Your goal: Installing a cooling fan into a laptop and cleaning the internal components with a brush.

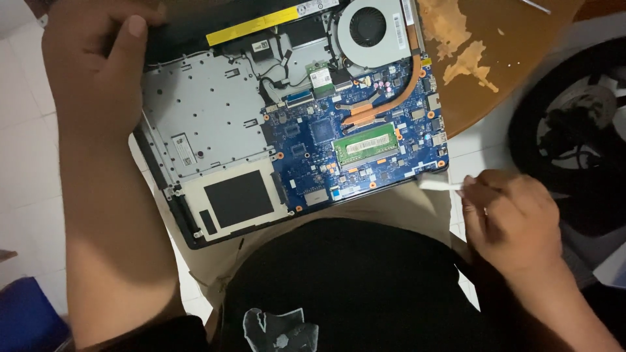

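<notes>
An opened laptop lies bottom-up across my lap, its back cover off. A blue circuit board, a green memory stick, a round fan, copper heat pipes and a black battery with a yellow strip all show. My left hand grips the laptop's far left edge, thumb on top. My right hand holds a thin white plastic tool, whose tip touches the laptop's near right corner.
A worn round wooden table carries the laptop's far side. A black fan with a round grille stands on the white tiled floor at right. A blue object sits at bottom left.
</notes>
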